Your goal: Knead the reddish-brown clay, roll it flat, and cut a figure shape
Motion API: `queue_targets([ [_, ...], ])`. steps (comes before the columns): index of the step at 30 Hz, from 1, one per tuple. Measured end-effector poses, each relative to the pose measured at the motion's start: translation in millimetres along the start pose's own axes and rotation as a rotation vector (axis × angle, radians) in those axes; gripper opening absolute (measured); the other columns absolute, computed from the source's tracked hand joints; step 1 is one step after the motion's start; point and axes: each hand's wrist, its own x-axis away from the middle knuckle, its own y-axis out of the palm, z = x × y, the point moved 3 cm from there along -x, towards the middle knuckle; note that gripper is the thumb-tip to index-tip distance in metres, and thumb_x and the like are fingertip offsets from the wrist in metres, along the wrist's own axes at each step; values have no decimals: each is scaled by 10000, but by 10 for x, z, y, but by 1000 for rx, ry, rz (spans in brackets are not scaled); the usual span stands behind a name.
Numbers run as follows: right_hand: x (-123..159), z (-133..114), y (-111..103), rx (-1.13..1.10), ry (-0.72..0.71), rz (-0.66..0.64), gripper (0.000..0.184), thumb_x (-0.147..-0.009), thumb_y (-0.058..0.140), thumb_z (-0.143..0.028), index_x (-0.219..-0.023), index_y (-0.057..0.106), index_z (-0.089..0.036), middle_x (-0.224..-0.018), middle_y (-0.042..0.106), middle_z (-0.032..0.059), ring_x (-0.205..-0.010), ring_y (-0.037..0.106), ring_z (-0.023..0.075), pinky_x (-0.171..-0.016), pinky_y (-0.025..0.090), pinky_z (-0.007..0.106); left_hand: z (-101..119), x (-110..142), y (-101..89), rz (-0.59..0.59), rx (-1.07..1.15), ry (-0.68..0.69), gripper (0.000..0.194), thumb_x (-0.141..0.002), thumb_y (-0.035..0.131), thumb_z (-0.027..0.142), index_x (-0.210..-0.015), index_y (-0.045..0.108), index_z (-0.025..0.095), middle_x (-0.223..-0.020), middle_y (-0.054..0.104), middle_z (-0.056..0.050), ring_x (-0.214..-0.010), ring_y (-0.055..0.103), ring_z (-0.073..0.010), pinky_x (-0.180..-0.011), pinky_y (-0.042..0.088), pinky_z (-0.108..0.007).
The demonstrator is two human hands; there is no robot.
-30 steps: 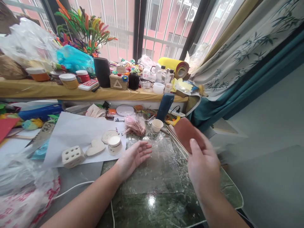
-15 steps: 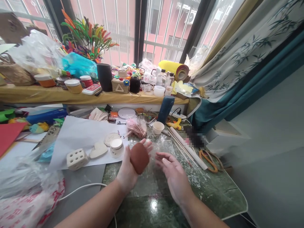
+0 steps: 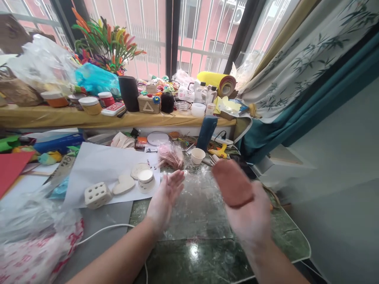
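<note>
A flattened lump of reddish-brown clay (image 3: 232, 184) lies against the palm and fingers of my right hand (image 3: 251, 225), which holds it up over the right side of the table; both are a little blurred. The lump hides most of that hand's fingers. My left hand (image 3: 166, 199) is empty, its fingers stretched out and palm turned inward. Under and between the hands a clear plastic sheet (image 3: 198, 213) is spread on the green tabletop (image 3: 183, 260). Left of my left hand, a white-lidded jar (image 3: 146, 181) stands near a pale heart-shaped piece (image 3: 123, 184).
A big white die (image 3: 97, 195) rests on white paper (image 3: 97, 165) to the left. A small cup (image 3: 197, 156), a blue upright container (image 3: 207, 133) and a yellow glue gun (image 3: 218, 150) stand behind the sheet. A white cable (image 3: 106, 227) runs across the left side.
The clay lump has passed from my left hand to my right hand. My right hand has moved right and turned palm up; my left hand stays in place, now empty.
</note>
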Motion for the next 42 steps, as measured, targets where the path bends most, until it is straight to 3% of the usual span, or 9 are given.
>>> queue_targets([
  [3, 79, -234, 23, 380, -688, -4, 588, -951, 549, -430, -1502, 457, -246, -1585, 436, 45, -1499, 322, 295, -1250, 203, 516, -128, -18, -4, -5, 319, -325, 719, -979, 323, 686, -1378, 557, 136, -1505, 510, -176, -1425, 444, -317, -1197, 312, -479],
  [5, 170, -62, 82, 716, -812, -206, 693, -940, 583, -403, -1572, 315, -311, -1658, 292, 8, -1536, 216, 313, -1259, 145, 553, -163, 35, 21, -89, 443, -450, 761, -968, 318, 706, -1423, 513, 129, -1505, 509, -177, -1429, 436, -328, -1193, 306, -487],
  [9, 300, 534, 121, 1079, -448, -735, 806, -854, 713, -478, -1551, 382, -245, -1612, 379, 99, -1492, 309, 371, -1241, 168, 611, -170, 133, 75, -243, 541, -534, 734, -974, 358, 672, -1405, 537, 106, -1428, 584, -184, -1404, 466, -334, -1190, 304, -469],
  [15, 271, 808, -35, 170, 295, -62, 381, -923, 630, -461, -1257, 656, -280, -1360, 652, 74, -1262, 602, 266, -1115, 442, 485, 26, 99, 100, -125, 115, -31, 663, -885, 557, 690, -1330, 626, 205, -1453, 579, -128, -1438, 413, -353, -1233, 216, -496],
  [20, 323, 983, 148, -343, 762, -163, 497, -934, 492, -612, -1144, 701, -213, -1167, 747, 104, -1144, 680, 295, -935, 557, 496, 225, 251, 250, -435, -545, 275, 695, -645, 903, 404, -1292, 685, 278, -1500, 532, -95, -1522, 190, -425, -1241, -59, -550],
  [24, 162, 723, 133, -278, 701, -32, 518, -952, 478, -579, -1132, 709, -151, -1173, 752, 136, -1188, 660, 316, -1011, 501, 535, 225, 188, 151, -238, -535, 335, 465, -842, 740, 458, -1263, 702, 263, -1471, 564, -85, -1483, 322, -367, -1263, 77, -497],
  [31, 68, 106, 47, 497, -525, -15, 664, -960, 544, -504, -1562, 333, -320, -1664, 268, -4, -1546, 190, 276, -1264, 114, 513, -31, -18, 55, 25, 209, -154, 567, -978, 425, 635, -1297, 629, 213, -1498, 535, -109, -1455, 402, -300, -1228, 253, -498],
  [36, 347, 738, 278, 811, -220, -598, 847, -867, 714, -484, -1581, 307, -279, -1672, 225, 41, -1550, 130, 352, -1262, 39, 567, -120, 70, 85, -46, 385, -276, 649, -958, 375, 699, -1452, 501, 299, -1565, 464, -43, -1517, 287, -277, -1245, 236, -476],
  [42, 246, 895, 222, 260, 222, -65, 549, -940, 554, -586, -1396, 565, -281, -1555, 477, 44, -1496, 331, 252, -1240, 247, 483, 68, 120, 90, -66, 56, 149, 650, -867, 610, 665, -1389, 589, 278, -1587, 431, -33, -1558, 117, -300, -1277, 117, -441],
])
